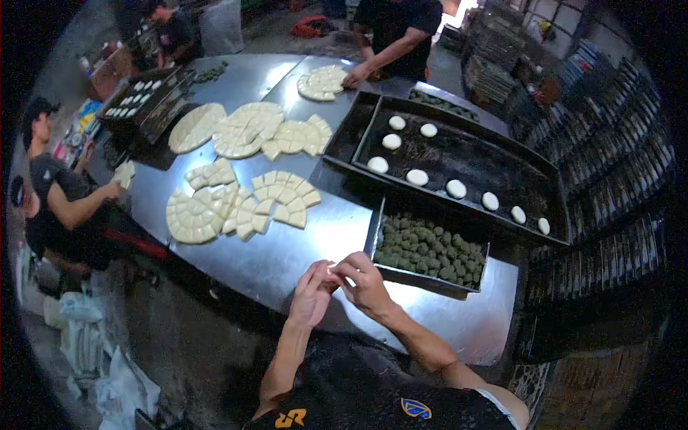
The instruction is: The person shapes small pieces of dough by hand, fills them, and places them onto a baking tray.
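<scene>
We are pinching a dough piece (pixel 332 269) between left hand (pixel 310 292) and right hand (pixel 367 285), both grips holding it, just beside the tray (pixel 419 277)

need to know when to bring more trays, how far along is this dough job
Done: nine white rounds sit on the big dark tray, most of it bare. In hand: the left hand and right hand pinch a small white piece between them. Left: a smaller tray heaped with green balls and many cut dough wedges on the table. Probably early on.
</scene>
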`<state>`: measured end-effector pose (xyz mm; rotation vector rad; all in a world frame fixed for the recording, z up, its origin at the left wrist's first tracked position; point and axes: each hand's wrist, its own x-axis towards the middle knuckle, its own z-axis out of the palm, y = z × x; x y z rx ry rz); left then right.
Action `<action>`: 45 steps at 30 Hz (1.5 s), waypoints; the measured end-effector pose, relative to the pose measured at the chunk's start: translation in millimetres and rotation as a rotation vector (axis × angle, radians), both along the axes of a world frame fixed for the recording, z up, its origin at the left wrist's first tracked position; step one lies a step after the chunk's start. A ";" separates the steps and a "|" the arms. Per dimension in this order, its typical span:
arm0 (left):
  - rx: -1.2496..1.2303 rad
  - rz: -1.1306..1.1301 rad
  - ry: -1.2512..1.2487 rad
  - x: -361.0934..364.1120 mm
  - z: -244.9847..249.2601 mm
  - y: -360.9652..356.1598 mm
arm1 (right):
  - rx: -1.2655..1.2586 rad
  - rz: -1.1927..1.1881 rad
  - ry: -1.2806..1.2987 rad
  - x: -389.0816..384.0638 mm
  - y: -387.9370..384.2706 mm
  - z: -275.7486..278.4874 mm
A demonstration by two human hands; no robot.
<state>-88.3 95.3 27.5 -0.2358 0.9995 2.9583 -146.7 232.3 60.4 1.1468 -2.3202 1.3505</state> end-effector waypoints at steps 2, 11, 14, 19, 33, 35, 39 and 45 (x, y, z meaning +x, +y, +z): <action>-0.006 0.018 -0.006 -3.3 -1.9 -1.0 | -0.103 -0.074 -0.061 5.4 -8.6 13.7; -0.237 0.035 -0.055 8.3 14.1 -23.6 | -0.069 -0.025 -0.015 9.2 -21.1 0.6; -0.415 0.382 -0.066 7.0 -6.7 -47.4 | 0.043 -0.003 -0.204 2.5 -23.3 -85.9; -0.499 0.494 -0.149 48.9 -3.8 -88.8 | 0.492 -0.020 -0.039 -13.1 -19.2 -75.6; -0.503 0.615 -0.330 76.5 -29.5 -100.6 | 0.578 -0.140 0.004 -39.2 -109.4 -120.1; -0.643 0.522 -0.378 44.4 -43.7 -110.6 | 0.449 -0.115 0.013 -38.1 -103.9 -136.3; -0.981 0.636 -0.554 -33.5 -106.1 -147.6 | -0.187 0.195 -1.147 -84.0 -71.1 -128.5; -1.476 0.654 -0.979 -101.3 -135.7 -197.9 | 0.571 0.004 -0.323 -35.6 -13.2 -158.9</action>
